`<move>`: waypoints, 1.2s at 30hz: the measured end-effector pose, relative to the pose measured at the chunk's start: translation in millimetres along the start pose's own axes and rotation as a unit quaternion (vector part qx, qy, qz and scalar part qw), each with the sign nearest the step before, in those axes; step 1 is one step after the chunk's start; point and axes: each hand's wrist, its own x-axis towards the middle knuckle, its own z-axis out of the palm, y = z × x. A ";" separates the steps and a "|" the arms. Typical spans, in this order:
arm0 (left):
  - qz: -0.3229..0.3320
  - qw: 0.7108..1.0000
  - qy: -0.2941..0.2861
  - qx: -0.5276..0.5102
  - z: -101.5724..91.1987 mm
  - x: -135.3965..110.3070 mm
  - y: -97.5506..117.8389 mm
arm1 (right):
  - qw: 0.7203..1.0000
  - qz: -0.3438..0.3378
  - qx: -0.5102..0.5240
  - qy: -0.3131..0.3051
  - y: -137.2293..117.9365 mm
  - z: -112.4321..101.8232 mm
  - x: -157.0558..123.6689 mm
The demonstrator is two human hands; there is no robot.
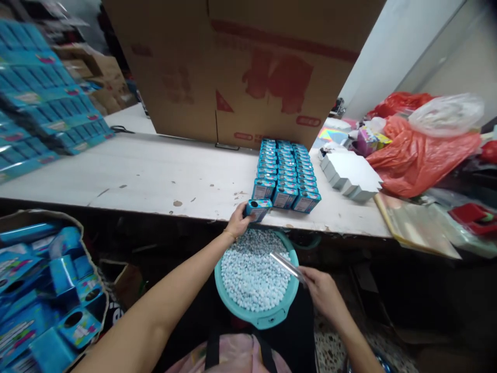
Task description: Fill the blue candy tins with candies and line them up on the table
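My left hand grips a small blue box at the table's front edge. A dark round hole shows in the box's top. Just behind it, several similar blue boxes stand packed in three rows. My right hand is closed around a shiny, narrow metal scoop, its far end over the teal basin. Small pale blue-white pellets fill the basin, which sits below the table edge, by my lap. Whether any pellets lie in the scoop, I cannot tell.
A large cardboard box stands upright at the table's back. Stacked blue cartons are on the left. A sack below holds loose blue boxes. White folded cartons and red plastic bags lie to the right.
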 end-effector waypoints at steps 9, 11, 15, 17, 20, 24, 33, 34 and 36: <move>-0.005 0.989 0.060 0.138 -0.6 32.4 -14.3 | 0.995 0.002 0.098 -0.027 1.5 48.1 -0.7; 0.030 0.982 0.093 0.159 -45.9 -0.3 -19.9 | 0.994 0.007 0.094 -0.054 7.8 60.3 2.8; -0.013 0.922 0.235 0.307 -182.2 -95.6 -33.8 | 0.991 0.015 0.066 -0.114 28.3 93.9 7.4; -0.117 0.861 0.298 0.396 -251.5 -156.9 -40.6 | 0.988 0.016 0.050 -0.148 37.6 110.6 11.4; -0.338 0.752 0.306 0.477 -324.2 -247.0 -48.4 | 0.982 0.025 0.032 -0.186 46.1 129.3 17.5; -0.500 0.729 0.160 0.440 -358.7 -312.5 -58.1 | 0.977 0.039 0.017 -0.210 48.0 142.0 22.2; -0.361 0.885 -0.025 0.293 -333.7 -303.8 -32.9 | 0.972 0.068 0.037 -0.220 43.3 142.8 17.8; -0.347 0.894 -0.042 0.281 -329.3 -303.9 -28.6 | 0.972 0.070 0.034 -0.220 44.3 141.0 16.7; -0.354 0.889 -0.041 0.286 -324.7 -304.0 -20.8 | 0.975 0.063 0.028 -0.213 46.4 136.8 14.9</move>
